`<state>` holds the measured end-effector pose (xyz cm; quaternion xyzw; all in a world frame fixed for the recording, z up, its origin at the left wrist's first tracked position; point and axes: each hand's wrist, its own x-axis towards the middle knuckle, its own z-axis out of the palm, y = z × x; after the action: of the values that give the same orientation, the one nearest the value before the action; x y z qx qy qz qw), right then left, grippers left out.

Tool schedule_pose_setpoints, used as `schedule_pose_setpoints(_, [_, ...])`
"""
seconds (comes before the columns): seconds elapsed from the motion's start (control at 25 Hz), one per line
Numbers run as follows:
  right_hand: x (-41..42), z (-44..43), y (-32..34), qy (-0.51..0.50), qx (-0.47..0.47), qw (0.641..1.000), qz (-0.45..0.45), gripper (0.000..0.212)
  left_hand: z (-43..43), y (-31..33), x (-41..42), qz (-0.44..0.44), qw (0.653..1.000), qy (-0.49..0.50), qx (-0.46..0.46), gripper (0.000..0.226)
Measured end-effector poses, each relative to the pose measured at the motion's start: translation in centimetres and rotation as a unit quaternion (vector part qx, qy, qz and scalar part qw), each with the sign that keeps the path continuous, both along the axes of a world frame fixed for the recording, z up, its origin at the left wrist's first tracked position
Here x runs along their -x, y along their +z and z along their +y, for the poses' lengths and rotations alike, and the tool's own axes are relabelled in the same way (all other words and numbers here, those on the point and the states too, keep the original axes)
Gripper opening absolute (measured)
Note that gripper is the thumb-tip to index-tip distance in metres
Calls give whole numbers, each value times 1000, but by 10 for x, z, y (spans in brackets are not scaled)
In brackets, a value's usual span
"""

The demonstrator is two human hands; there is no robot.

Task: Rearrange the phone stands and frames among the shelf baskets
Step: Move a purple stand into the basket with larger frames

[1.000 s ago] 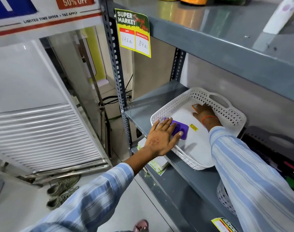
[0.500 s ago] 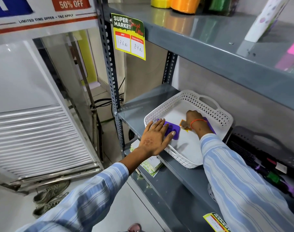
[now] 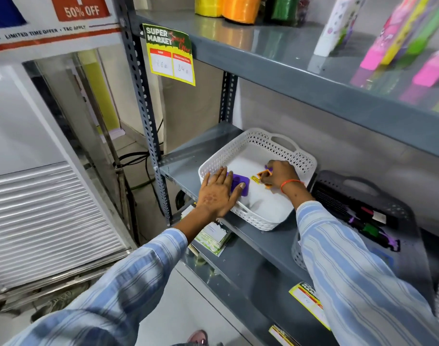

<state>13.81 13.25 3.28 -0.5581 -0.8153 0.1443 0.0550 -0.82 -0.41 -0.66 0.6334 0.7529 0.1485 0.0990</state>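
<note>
White basket [image 3: 303,157]: one purple stand [image 3: 239,184] | one orange frame [image 3: 263,174] | two hands

Left hand [image 3: 217,193] flat, fingers spread, palm down; right hand [image 3: 279,174] curled, fingertips pinched; both arms outstretched.

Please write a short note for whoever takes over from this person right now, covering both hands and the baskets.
Left hand: flat and open, fingers resting on the purple piece at the near-left of the white basket.
Right hand: inside the same basket, grip closed on a small orange frame; a bit of purple shows behind the fingers.
Dark basket to the right holds several coloured pieces.
Done: hard to tell; the white basket is nearly bare.
Left: decide where the orange frame and purple piece go, then sort the rest.
</note>
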Motion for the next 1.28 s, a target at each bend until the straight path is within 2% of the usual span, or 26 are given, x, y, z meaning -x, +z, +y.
schedule_pose_setpoints(0.2, [-70,-40,33,-60,-1,998,35,56,-7,2,-53,77,995,-49,-41,66])
schedule_pose_setpoints(0.36, [-160,-79,36,-123,3,992,2,52,-13,-2,-111,91,987,-109,-70,79])
schedule_pose_setpoints(0.48, [-224,-108,23,-182,40,982,-41,41,-17,-13,-136,72,988,-105,-92,82])
schedule_pose_setpoints(0.6, [-260,-132,10,-196,81,973,-88,35,-21,-23,-138,81,988,-87,-102,80])
schedule_pose_setpoints(0.8, [-265,-149,-7,-177,82,968,-155,36,-22,-23,-132,77,990,-68,-95,72])
schedule_pose_setpoints(1.08, [-251,-142,-13,-164,91,950,-248,34,-24,-24,-124,72,991,-68,-95,74])
schedule_pose_setpoints(1.28, [-242,-128,-1,-158,101,951,-245,33,-22,-24,-110,86,987,-83,-108,78])
